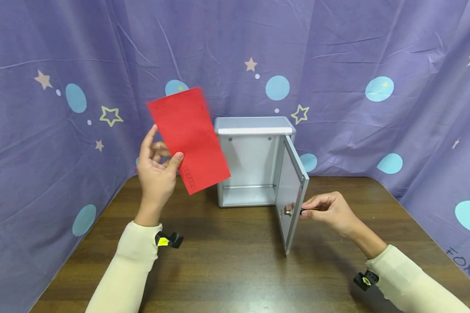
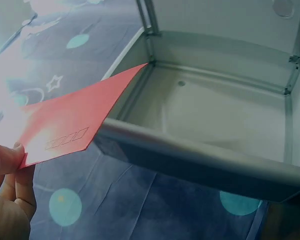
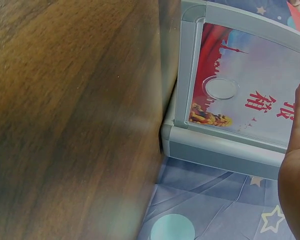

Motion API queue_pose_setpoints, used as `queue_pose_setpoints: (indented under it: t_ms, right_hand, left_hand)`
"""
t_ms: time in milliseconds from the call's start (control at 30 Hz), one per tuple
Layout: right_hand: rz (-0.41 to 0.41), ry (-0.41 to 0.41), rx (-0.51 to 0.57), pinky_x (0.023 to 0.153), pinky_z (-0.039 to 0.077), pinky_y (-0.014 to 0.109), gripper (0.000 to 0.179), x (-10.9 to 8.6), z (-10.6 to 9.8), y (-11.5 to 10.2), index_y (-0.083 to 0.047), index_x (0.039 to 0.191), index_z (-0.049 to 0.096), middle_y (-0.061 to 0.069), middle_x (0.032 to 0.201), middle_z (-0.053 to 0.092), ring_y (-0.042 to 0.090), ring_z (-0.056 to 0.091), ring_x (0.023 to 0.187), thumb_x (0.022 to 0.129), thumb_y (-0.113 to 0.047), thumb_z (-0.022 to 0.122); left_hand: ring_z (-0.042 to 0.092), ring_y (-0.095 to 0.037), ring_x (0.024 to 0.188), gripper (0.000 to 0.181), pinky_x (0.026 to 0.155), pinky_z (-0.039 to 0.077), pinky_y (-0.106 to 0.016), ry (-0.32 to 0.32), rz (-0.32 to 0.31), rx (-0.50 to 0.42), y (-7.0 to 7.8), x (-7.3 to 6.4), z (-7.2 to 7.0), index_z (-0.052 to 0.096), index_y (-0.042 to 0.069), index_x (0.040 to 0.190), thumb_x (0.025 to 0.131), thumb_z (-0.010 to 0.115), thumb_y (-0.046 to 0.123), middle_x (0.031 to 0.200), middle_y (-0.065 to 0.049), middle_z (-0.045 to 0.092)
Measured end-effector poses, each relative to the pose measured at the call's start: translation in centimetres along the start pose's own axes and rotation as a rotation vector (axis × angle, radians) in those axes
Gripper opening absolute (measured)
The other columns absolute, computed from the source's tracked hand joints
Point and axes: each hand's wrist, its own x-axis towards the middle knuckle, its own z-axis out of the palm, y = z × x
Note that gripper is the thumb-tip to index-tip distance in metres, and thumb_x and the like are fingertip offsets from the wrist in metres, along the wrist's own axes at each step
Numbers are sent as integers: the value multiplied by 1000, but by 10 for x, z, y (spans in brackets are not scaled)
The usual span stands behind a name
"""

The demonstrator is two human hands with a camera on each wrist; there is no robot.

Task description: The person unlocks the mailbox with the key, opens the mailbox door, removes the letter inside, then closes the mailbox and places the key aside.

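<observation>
A red paper envelope (image 1: pixel 192 139) is raised over the left of the table, its long edge pinched between the thumb and fingers of my left hand (image 1: pixel 156 176). A row of small printed boxes runs near its lower edge. Just behind it stands a silver metal box (image 1: pixel 254 126), its inside bare in the left wrist view. The box's hinged door (image 1: pixel 290 174) is swung out toward me. My right hand (image 1: pixel 333 213) pinches the small black-headed key at the door's lock (image 1: pixel 287 211); the fingers mostly hide the key. In the right wrist view, the door's front panel (image 3: pixel 265 75) has red characters.
The brown wooden table (image 1: pixel 219 261) carries the box near its back edge. A purple curtain (image 1: pixel 329 52) with stars and blue dots hangs behind and along both sides. Small black devices (image 1: pixel 170 240) are strapped at both cream sleeves.
</observation>
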Motion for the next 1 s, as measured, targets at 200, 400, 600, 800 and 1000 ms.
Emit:
queue_pose_setpoints:
  t_ms: [200,400,600,800,1000]
  right_hand:
    - [5,6,-6,70,63,34,29,0,-1,-1,0,96,78,8,95,78,20,76,81,81,23,67]
    - [-4,-1,-3,71,63,32,30,0,0,-1,1,97,78,8,95,78,20,76,81,81,23,66]
    - [-4,-5,-12,70,63,30,32,0,0,0,-1,96,79,8,95,78,21,76,81,81,24,65]
    - [-8,-11,8,71,63,32,34,0,0,0,-1,97,79,8,96,78,21,76,82,81,25,64]
    - [-12,-24,-11,69,63,32,27,2,-1,1,6,97,77,10,95,78,22,76,81,81,24,64]
  left_hand:
    - [60,-18,86,80,70,59,-19,63,-46,-31,-1,8,-12,49,9,150,81,74,-20,100,-6,58]
    - [60,-17,84,80,70,58,-19,81,-119,-59,-9,13,-25,52,9,149,79,73,-23,98,-5,57]
    - [58,-15,85,76,67,57,-16,19,-206,-7,-19,15,-40,51,10,150,83,71,-21,101,-4,55]
    - [59,-14,84,75,67,58,-17,-27,-290,8,-30,15,-52,53,10,149,83,72,-20,102,-6,56]
    - [59,-12,85,77,68,58,-15,-105,-392,13,-46,12,-64,50,9,151,83,74,-17,104,-4,56]
